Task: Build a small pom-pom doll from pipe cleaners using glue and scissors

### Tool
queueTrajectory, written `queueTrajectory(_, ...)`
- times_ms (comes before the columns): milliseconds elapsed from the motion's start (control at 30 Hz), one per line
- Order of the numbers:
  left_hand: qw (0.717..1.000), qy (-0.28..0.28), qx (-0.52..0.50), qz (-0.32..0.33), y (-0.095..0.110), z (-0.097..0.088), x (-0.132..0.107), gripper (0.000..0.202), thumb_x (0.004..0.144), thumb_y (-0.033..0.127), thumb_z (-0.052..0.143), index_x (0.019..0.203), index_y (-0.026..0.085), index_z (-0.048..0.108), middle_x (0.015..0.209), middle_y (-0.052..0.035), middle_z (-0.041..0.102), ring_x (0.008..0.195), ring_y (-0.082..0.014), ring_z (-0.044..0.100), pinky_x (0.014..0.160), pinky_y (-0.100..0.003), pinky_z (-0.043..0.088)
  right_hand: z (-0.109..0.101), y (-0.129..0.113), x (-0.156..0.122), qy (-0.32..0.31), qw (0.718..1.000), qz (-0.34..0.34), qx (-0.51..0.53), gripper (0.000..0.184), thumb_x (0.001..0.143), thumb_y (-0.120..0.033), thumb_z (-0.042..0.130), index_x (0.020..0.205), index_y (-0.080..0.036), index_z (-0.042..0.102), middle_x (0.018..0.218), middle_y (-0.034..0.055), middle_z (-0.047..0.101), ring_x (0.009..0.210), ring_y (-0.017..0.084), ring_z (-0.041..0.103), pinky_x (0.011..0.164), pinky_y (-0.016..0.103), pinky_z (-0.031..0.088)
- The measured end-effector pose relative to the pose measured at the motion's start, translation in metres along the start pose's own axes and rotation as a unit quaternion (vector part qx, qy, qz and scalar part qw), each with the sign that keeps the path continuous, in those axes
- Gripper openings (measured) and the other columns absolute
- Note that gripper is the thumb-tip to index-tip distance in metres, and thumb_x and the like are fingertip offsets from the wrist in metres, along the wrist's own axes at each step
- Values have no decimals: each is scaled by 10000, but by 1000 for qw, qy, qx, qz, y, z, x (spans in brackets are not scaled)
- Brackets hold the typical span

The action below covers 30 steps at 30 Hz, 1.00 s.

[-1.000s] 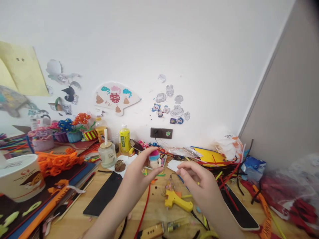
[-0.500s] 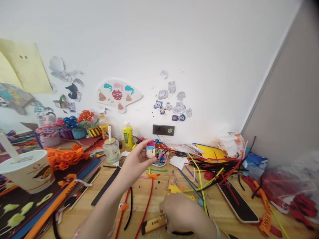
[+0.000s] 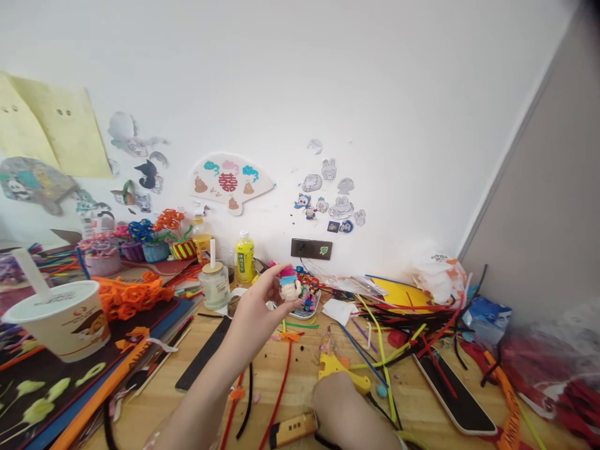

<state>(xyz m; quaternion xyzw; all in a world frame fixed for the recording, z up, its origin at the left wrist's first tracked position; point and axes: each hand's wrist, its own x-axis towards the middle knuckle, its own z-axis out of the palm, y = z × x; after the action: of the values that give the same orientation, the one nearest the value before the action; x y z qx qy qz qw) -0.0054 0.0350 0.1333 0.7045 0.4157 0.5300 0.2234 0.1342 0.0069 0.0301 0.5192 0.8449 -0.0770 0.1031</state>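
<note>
My left hand [image 3: 255, 315] is raised over the wooden desk [image 3: 281, 381] and pinches a small fuzzy figure [image 3: 289, 284] with a pink and blue top and a cream body. My right hand [image 3: 344, 409] is low at the front of the desk, fingers curled down beside an orange utility knife [image 3: 293, 428]. It lies just in front of the yellow glue gun [image 3: 342, 369]. I cannot see what its fingers hold, if anything.
Pipe cleaners [image 3: 398, 325] in many colours lie across the desk. A paper cup with a straw [image 3: 60, 322] stands at left, a jar [image 3: 215, 284] and a yellow bottle [image 3: 244, 257] at the back. Black flat strips [image 3: 452, 387] lie right and centre.
My right hand dropped from beside the figure to the desk front by the utility knife. My left hand kept hold of the figure, shifting only slightly.
</note>
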Motion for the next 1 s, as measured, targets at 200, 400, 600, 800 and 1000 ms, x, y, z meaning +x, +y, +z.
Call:
queueTrajectory(200,1000,7,8,28,0,5,-3,470,729,229,593,1181,235,467,898,-21,595,751,-148,568,718,-292,479,-56,32,-55,176,980,-57,75,165,780,-135,450,872,-159,585,863,94,657,794,223,607,703,327,453)
queueTrajectory(400,999,-14,-46,4,10,11,-7,453,733,220,573,1167,218,444,1015,-64,625,885,-192,606,792,-335,482,-77,48,-66,278,910,-68,300,117,877,-250,387,885,-217,499,817,2,574,759,153,532,680,261,400)
queueTrajectory(600,992,-57,-106,-39,14,24,-13,449,759,237,560,1164,208,368,1003,-72,634,901,-201,616,811,-356,476,-76,45,-59,358,766,-66,529,194,846,-380,434,879,-197,492,766,-3,531,649,132,539,606,248,436)
queueTrajectory(800,950,-121,-272,-92,25,43,-19,460,719,236,585,1108,233,340,896,-41,654,858,-205,628,697,-321,512,-74,38,-52,414,654,-43,632,313,755,-456,558,897,-178,562,773,38,598,669,167,571,617,281,479)
queueTrajectory(1000,959,-58,-264,-84,24,48,-21,460,706,235,595,1091,217,343,810,-32,644,756,-201,638,607,-293,508,-68,30,-47,433,620,-80,649,267,814,-444,493,881,-198,572,847,43,613,832,185,562,798,323,444)
